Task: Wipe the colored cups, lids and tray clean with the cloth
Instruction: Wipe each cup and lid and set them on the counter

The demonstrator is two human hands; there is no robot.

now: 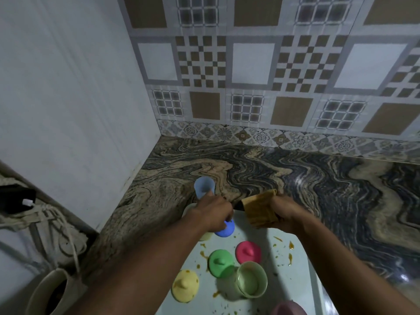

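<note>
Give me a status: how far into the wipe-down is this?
Early. Done, apparently: the blue cup stands off the tray on the counter. In hand: the right hand holds the cloth; the left hand is at the blue lid. Left: orange smears on the tray, green, pink and yellow lids, green cup.

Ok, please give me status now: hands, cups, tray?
Left hand on blue lid, beside blue cup on counter. Right hand grips cloth. Tray still stained. Nothing in the way.
</note>
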